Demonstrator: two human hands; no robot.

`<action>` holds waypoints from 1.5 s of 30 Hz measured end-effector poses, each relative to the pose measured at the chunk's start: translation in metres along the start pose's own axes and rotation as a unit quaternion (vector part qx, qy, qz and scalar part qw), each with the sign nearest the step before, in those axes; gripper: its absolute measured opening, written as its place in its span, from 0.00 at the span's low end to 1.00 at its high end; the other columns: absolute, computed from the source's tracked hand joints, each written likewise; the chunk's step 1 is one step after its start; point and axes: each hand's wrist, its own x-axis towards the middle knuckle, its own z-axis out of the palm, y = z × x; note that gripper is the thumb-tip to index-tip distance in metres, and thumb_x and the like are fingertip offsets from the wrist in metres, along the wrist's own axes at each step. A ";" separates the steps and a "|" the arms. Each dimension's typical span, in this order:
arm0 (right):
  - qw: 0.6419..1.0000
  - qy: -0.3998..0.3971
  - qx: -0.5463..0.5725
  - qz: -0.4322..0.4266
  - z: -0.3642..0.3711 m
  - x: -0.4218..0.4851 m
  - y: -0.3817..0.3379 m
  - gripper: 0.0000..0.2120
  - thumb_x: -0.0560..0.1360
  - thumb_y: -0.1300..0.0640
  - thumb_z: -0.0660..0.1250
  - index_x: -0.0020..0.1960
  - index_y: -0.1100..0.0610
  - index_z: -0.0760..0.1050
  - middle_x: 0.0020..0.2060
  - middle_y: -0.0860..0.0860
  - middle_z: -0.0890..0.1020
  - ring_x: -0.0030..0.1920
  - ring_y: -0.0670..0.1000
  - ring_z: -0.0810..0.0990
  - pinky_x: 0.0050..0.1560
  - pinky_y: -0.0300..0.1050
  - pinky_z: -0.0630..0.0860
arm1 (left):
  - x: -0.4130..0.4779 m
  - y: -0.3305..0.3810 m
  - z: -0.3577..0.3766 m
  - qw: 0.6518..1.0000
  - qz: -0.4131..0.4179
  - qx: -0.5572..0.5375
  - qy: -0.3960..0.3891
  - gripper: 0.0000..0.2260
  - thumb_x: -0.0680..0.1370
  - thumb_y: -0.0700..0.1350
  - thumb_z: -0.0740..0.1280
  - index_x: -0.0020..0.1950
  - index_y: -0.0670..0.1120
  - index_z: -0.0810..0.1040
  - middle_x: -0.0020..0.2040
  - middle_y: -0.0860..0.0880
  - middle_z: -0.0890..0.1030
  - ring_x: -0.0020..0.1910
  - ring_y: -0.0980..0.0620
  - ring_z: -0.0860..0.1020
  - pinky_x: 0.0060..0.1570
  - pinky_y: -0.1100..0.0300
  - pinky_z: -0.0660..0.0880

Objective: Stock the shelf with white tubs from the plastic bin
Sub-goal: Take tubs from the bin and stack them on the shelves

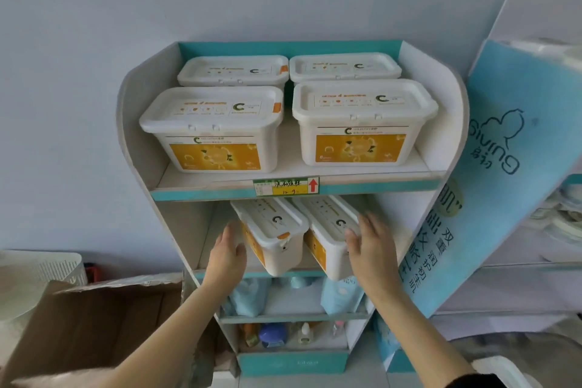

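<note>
Several white tubs with yellow labels fill the top level of a white and teal shelf [318,187]; the front left tub [214,126] and front right tub [362,120] stand upright. On the second level two more tubs sit side by side, turned end-on. My left hand [225,253] lies flat against the left side of the left tub [277,239]. My right hand [370,239] rests with straight fingers on the right side of the right tub [330,239]. Neither hand curls round a tub. The plastic bin [504,368] shows only as a white edge at the bottom right.
Lower shelf levels hold blue pouches [340,293] and small bottles [274,335]. An open cardboard box [94,318] and a white perforated basket [41,271] stand at the left. A blue printed display panel [491,173] leans close on the right.
</note>
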 end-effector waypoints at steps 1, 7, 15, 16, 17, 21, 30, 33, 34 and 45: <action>0.998 0.017 -0.036 -0.041 0.001 -0.004 -0.005 0.18 0.75 0.53 0.60 0.56 0.66 0.75 0.54 0.62 0.79 0.55 0.62 0.77 0.58 0.57 0.74 | 0.001 -0.005 -0.004 0.998 0.042 0.038 -0.010 0.24 0.79 0.39 0.58 0.74 0.44 0.56 0.72 0.41 0.64 0.68 0.42 0.67 0.64 0.51 0.67; 0.972 -0.037 -0.207 -0.102 0.015 -0.011 -0.026 0.22 0.74 0.49 0.64 0.63 0.61 0.71 0.60 0.57 0.78 0.62 0.57 0.74 0.67 0.54 0.63 | 0.023 -0.015 -0.015 0.968 0.156 0.186 -0.066 0.38 0.73 0.53 0.69 0.76 0.55 0.49 0.78 0.51 0.48 0.77 0.47 0.48 0.73 0.46 0.56; 0.982 0.048 -0.103 -0.152 0.036 0.014 0.005 0.14 0.67 0.62 0.71 0.52 0.56 0.81 0.52 0.53 0.83 0.54 0.57 0.79 0.54 0.45 0.59 | 0.047 -0.020 0.004 0.969 0.225 0.105 -0.024 0.24 0.68 0.48 0.74 0.61 0.47 0.71 0.63 0.49 0.73 0.63 0.47 0.70 0.63 0.54 0.68; 0.982 0.046 -0.085 -0.160 0.039 0.019 0.014 0.14 0.64 0.65 0.74 0.49 0.57 0.82 0.48 0.54 0.85 0.51 0.58 0.81 0.52 0.44 0.58 | 0.048 -0.019 0.009 0.967 0.231 0.103 -0.014 0.22 0.69 0.48 0.74 0.59 0.46 0.71 0.59 0.49 0.74 0.59 0.47 0.71 0.58 0.55 0.70; 0.983 0.046 -0.070 -0.164 0.042 0.023 0.023 0.15 0.62 0.67 0.75 0.47 0.57 0.83 0.47 0.54 0.85 0.50 0.58 0.81 0.52 0.42 0.58 | 0.050 -0.018 0.014 0.966 0.239 0.100 -0.006 0.20 0.69 0.47 0.74 0.57 0.45 0.72 0.55 0.50 0.74 0.56 0.48 0.72 0.54 0.56 0.70; 0.991 0.043 -0.013 -0.129 0.050 0.030 0.052 0.17 0.69 0.64 0.71 0.57 0.58 0.79 0.57 0.53 0.81 0.62 0.52 0.75 0.62 0.34 0.51 | 0.055 -0.019 0.032 0.950 0.286 0.125 0.011 0.15 0.69 0.46 0.74 0.47 0.46 0.70 0.51 0.54 0.70 0.53 0.49 0.70 0.57 0.55 0.70; 0.960 0.084 -0.259 -0.070 0.086 0.026 0.017 0.23 0.68 0.65 0.65 0.63 0.62 0.70 0.58 0.60 0.78 0.61 0.59 0.74 0.67 0.58 0.61 | 0.048 -0.028 0.038 0.955 0.180 0.200 0.125 0.13 0.72 0.53 0.69 0.49 0.48 0.70 0.58 0.52 0.74 0.64 0.48 0.68 0.68 0.35 0.55; 0.955 0.125 -0.257 -0.086 0.098 0.033 0.015 0.16 0.58 0.64 0.73 0.46 0.60 0.79 0.40 0.58 0.83 0.42 0.59 0.81 0.45 0.52 0.76 | 0.055 -0.025 0.034 0.945 0.154 0.247 0.148 0.16 0.76 0.53 0.65 0.59 0.47 0.70 0.64 0.50 0.74 0.68 0.48 0.67 0.72 0.36 0.47; 0.955 0.122 -0.254 -0.097 0.097 0.036 0.017 0.16 0.56 0.63 0.74 0.44 0.58 0.80 0.39 0.56 0.84 0.40 0.57 0.82 0.41 0.49 0.76 | 0.059 -0.023 0.034 0.941 0.161 0.256 0.150 0.16 0.76 0.52 0.64 0.60 0.47 0.69 0.64 0.49 0.75 0.68 0.47 0.69 0.74 0.40 0.47; 0.954 0.127 -0.186 -0.198 0.091 0.086 0.053 0.22 0.56 0.62 0.80 0.49 0.57 0.82 0.45 0.55 0.86 0.46 0.56 0.84 0.53 0.46 0.63 | 0.107 -0.003 0.051 0.931 0.221 0.248 0.148 0.14 0.77 0.46 0.64 0.61 0.44 0.69 0.64 0.43 0.75 0.64 0.42 0.71 0.67 0.51 0.65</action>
